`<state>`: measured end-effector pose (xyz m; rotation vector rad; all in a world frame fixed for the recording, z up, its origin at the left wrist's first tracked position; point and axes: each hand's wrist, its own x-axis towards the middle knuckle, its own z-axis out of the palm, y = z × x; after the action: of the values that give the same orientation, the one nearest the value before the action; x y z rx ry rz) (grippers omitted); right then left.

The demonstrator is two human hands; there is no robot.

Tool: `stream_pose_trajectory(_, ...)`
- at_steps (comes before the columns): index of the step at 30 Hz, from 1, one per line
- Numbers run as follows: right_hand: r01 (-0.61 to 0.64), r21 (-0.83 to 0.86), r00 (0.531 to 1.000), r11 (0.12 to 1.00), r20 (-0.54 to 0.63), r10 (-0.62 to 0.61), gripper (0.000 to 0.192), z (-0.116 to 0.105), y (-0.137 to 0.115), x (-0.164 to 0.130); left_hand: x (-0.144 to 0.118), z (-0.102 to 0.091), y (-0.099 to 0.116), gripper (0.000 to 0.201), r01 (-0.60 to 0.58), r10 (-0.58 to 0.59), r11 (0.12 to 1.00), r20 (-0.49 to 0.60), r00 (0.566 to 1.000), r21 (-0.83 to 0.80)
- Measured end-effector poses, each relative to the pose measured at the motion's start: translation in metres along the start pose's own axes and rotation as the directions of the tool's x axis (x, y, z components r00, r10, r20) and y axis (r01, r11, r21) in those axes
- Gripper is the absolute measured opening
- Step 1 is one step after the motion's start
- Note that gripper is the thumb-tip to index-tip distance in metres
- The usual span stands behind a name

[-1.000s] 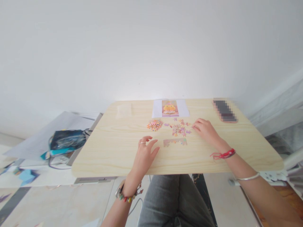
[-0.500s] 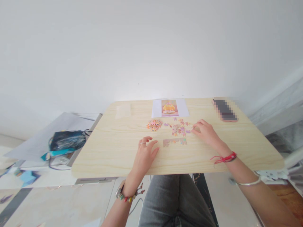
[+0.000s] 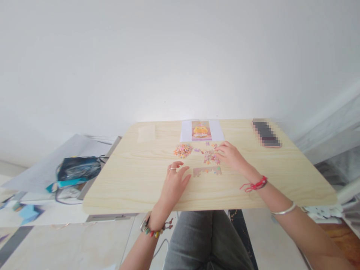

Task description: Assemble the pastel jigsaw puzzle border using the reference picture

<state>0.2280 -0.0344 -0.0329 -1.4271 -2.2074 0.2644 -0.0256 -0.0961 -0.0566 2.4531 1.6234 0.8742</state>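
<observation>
Small colourful puzzle pieces lie on a light wooden table (image 3: 126,180). A tight pile of orange pieces (image 3: 183,150) sits left of a looser scatter of pink and purple pieces (image 3: 208,155). A joined strip of pieces (image 3: 207,171) lies nearer to me. My right hand (image 3: 231,156) rests with its fingertips on the right side of the loose scatter; whether it pinches a piece is too small to tell. My left hand (image 3: 174,181) lies flat on the table just left of the joined strip, fingers apart, holding nothing.
A printed picture sheet (image 3: 201,130) lies at the table's far edge, a phone (image 3: 266,133) at the far right and a small clear bag (image 3: 146,132) at the far left. A lower surface on the left carries a dark blue bag (image 3: 78,168). My legs are under the table.
My right hand has moved left, from the right edge of the loose pieces onto them. My left hand has barely shifted. The view has dipped slightly.
</observation>
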Motion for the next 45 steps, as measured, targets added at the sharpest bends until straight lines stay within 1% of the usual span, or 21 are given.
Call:
stream_pose_trajectory(4, -0.028, -0.108, 0.996, 0.994, 0.079, 0.037, 0.013, 0.011, -0.023, 0.015, 0.0, -0.001, 0.001, 0.019, 0.011, -0.011, 1.0, 0.003, 1.0, -0.002)
stream_pose_trajectory(7, -0.05, -0.147, 0.991, 0.988, 0.113, 0.067, 0.01, 0.017, -0.029, 0.019, -0.003, -0.002, 0.0, 0.019, 0.019, -0.019, 1.0, 0.002, 1.0, 0.002)
stream_pose_trajectory(12, -0.083, -0.051, 0.993, 0.995, 0.079, 0.087, 0.003, 0.02, -0.022, 0.015, -0.006, -0.002, -0.002, 0.018, 0.037, -0.037, 0.999, 0.027, 0.999, 0.003)
stream_pose_trajectory(15, -0.104, 0.0, 0.991, 0.995, 0.089, 0.103, 0.007, 0.019, -0.017, 0.014, -0.005, -0.001, -0.001, 0.018, 0.037, -0.037, 0.999, 0.032, 0.999, -0.008)
stream_pose_trajectory(19, -0.08, 0.005, 0.99, 0.997, 0.117, 0.079, 0.004, 0.017, -0.015, 0.017, -0.004, 0.001, 0.001, 0.019, 0.03, -0.03, 0.999, 0.024, 0.999, -0.012)
stream_pose_trajectory(21, -0.063, 0.001, 0.992, 0.998, 0.106, 0.063, 0.005, 0.016, -0.015, 0.018, -0.004, 0.001, 0.001, 0.019, 0.029, -0.028, 1.0, 0.021, 0.999, -0.01)
stream_pose_trajectory(24, -0.015, 0.017, 0.998, 1.0, 0.058, 0.014, 0.006, 0.011, -0.016, 0.016, -0.005, 0.0, -0.001, 0.019, 0.03, -0.03, 1.0, 0.013, 0.999, -0.002)
stream_pose_trajectory(27, 0.1, 0.088, 0.994, 0.991, 0.026, -0.102, 0.009, 0.002, -0.019, 0.002, -0.006, 0.0, -0.002, 0.019, 0.027, -0.027, 1.0, 0.005, 1.0, 0.003)
stream_pose_trajectory(29, 0.191, 0.12, 0.979, 0.974, 0.045, -0.197, 0.012, -0.006, -0.022, -0.012, -0.007, 0.0, -0.003, 0.019, 0.019, -0.019, 1.0, 0.001, 1.0, 0.003)
stream_pose_trajectory(31, 0.267, 0.113, 0.957, 0.957, 0.086, -0.277, 0.015, -0.012, -0.027, -0.027, -0.008, 0.0, -0.003, 0.02, 0.01, -0.01, 1.0, -0.003, 1.0, 0.002)
stream_pose_trajectory(33, 0.31, 0.098, 0.938, 0.946, 0.13, -0.321, 0.014, -0.016, -0.034, -0.041, -0.009, 0.0, -0.002, 0.02, 0.004, -0.004, 1.0, -0.005, 1.0, 0.0)
stream_pose_trajectory(34, 0.314, 0.085, 0.936, 0.946, 0.142, -0.323, 0.013, -0.015, -0.04, -0.046, -0.009, 0.0, -0.001, 0.02, 0.003, -0.003, 1.0, -0.006, 1.0, -0.001)
stream_pose_trajectory(36, 0.283, 0.034, 0.951, 0.959, 0.122, -0.285, 0.011, -0.01, -0.052, -0.055, -0.01, 0.0, 0.0, 0.022, -0.002, 0.002, 1.0, -0.005, 1.0, -0.005)
stream_pose_trajectory(39, 0.168, -0.076, 0.986, 0.983, 0.002, -0.168, 0.011, 0.007, -0.073, -0.061, -0.01, 0.0, 0.002, 0.022, -0.013, 0.013, 1.0, 0.004, 1.0, -0.008)
stream_pose_trajectory(42, 0.064, -0.14, 0.99, 0.988, -0.112, -0.08, 0.012, 0.025, -0.09, -0.063, -0.008, -0.001, 0.003, 0.022, -0.021, 0.021, 1.0, 0.018, 1.0, -0.009)
stream_pose_trajectory(45, 0.002, -0.18, 0.988, 0.984, -0.151, -0.03, 0.013, 0.037, -0.1, -0.061, -0.007, -0.002, 0.003, 0.022, -0.03, 0.03, 1.0, 0.031, 0.999, -0.01)
